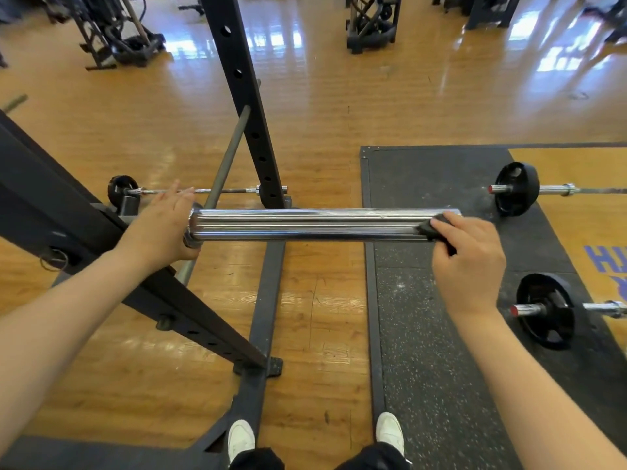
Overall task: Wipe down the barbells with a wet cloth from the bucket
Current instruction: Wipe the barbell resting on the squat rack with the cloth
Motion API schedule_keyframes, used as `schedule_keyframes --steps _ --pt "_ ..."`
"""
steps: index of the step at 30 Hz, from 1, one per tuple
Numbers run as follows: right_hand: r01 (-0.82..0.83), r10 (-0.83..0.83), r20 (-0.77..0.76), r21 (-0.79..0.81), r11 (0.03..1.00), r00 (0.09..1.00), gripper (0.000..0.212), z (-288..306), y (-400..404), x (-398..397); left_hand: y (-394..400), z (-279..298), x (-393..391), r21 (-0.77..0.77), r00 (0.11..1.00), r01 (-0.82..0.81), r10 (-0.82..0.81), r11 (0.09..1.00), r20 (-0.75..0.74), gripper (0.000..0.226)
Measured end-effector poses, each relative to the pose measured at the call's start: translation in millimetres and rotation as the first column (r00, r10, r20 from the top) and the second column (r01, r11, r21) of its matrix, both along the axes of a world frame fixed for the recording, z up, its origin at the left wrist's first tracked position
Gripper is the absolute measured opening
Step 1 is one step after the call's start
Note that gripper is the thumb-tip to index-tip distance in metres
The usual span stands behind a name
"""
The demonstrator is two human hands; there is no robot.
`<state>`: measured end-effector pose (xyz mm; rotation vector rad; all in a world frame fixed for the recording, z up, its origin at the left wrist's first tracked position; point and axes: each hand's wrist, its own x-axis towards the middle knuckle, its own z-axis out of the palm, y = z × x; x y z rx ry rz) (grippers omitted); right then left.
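Right hand (pixel 470 262) pinches a dark cloth (pixel 429 227) against the barbell sleeve (pixel 305 223); left hand (pixel 159 228) rests there, fingers (pixel 181 191) straight.

A gym: squat rack (pixel 244 106), plated barbells (pixel 543 310), rubber mat (pixel 424 334), wood floor (pixel 322 96).

The right hand (pixel 470 262) covers most of the dark cloth (pixel 431 227), so only a corner shows against the chrome barbell sleeve (pixel 312 222). The left hand (pixel 163 228) hides the sleeve's collar end and the shaft behind it. Two barbells on the rubber mat (pixel 424 334) run off the right edge; blue lettering there is cut off too. Distant racks along the top edge are blurred.
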<state>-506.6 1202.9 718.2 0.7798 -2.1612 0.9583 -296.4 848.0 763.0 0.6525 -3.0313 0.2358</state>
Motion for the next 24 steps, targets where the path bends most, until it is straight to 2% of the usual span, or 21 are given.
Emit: schedule_keyframes --steps 4,6,8,10,11,14,17,21,24 --pt "0.004 -0.004 -0.002 -0.009 1.000 1.000 0.027 4 -8 -11 2 3 0 0.031 0.999 -0.034 0.034 0.999 -0.002 0.095" --pt "0.009 -0.009 0.008 -0.018 1.000 1.000 0.028 -6 -1 -3 5 0 3 -0.050 0.999 -0.037 0.036 0.998 -0.015 0.101" --pt "0.007 -0.006 0.032 -0.042 0.999 0.999 0.029 -12 3 5 12 -8 11 -0.082 0.989 -0.080 0.069 0.993 -0.129 0.103" --pt "0.011 -0.009 0.045 -0.056 0.998 0.999 0.028 -10 2 4 25 -22 20 -0.018 0.948 -0.146 0.135 0.989 -0.288 0.099" --pt "0.020 -0.018 0.048 -0.056 0.998 0.999 0.028 -7 -1 1 30 -28 23 -0.020 0.937 -0.159 0.145 0.987 -0.317 0.099" --pt "0.060 -0.058 0.087 -0.029 0.998 0.995 0.026 4 -11 -10 32 -36 22 -0.092 0.951 -0.179 0.148 0.979 -0.271 0.102" --pt "0.049 -0.047 0.074 -0.025 0.998 0.996 0.027 1 -8 -9 22 -30 13 -0.103 0.962 -0.164 0.136 0.981 -0.238 0.092" --pt "0.015 -0.013 0.046 -0.036 0.999 0.999 0.028 -21 12 12 13 -31 13 -0.027 0.966 -0.078 0.069 0.997 -0.248 0.086" --pt "0.017 -0.016 0.056 -0.024 1.000 0.998 0.027 -9 6 2 6 -21 9 0.026 0.977 -0.078 0.081 0.997 -0.200 0.085"
